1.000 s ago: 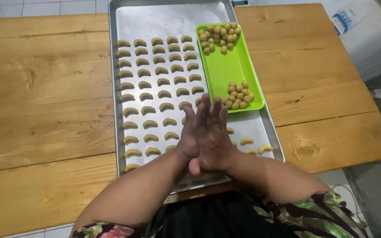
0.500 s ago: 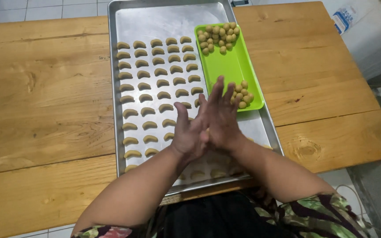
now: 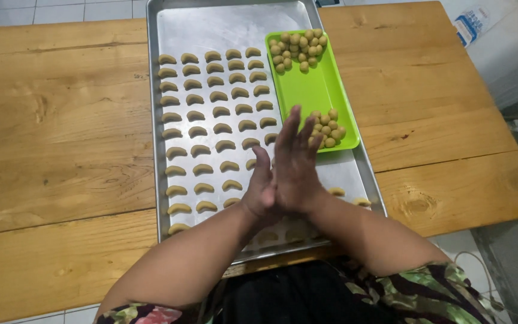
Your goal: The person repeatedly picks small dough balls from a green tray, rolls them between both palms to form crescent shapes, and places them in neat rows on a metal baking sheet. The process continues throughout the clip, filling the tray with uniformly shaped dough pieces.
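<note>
Wooden plank counter (image 3: 61,132) | long aluminium baking tray (image 3: 229,27), rows of crescent dough pieces (image 3: 211,114) | left hand (image 3: 261,191), right hand (image 3: 295,165) pressed palm-to-palm, fingers extended, contents hidden | green plastic tray (image 3: 307,90), dough balls (image 3: 326,127) | judged step: rolling; placement needs bare tray space.

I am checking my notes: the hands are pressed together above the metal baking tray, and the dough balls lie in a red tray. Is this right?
Not quite. In the head view the small tray holding the dough balls is bright green, not red. The rest holds: the left hand and right hand are pressed together above the metal baking tray.
</note>
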